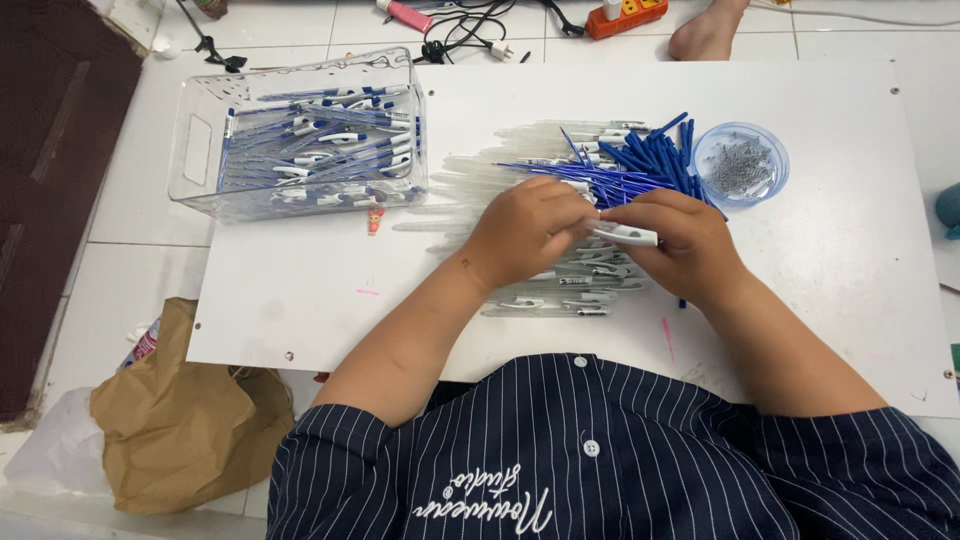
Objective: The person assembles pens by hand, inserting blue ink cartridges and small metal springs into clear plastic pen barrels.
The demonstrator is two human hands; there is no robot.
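Pen barrel (628,235) pinched between both closed hands.

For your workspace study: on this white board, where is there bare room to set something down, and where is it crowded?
Free: the white board below the clear bin, left of the left hand; also the strip right of the right hand, below the small bowl. Crowded: the middle, where blue refills and clear barrels lie around both hands.
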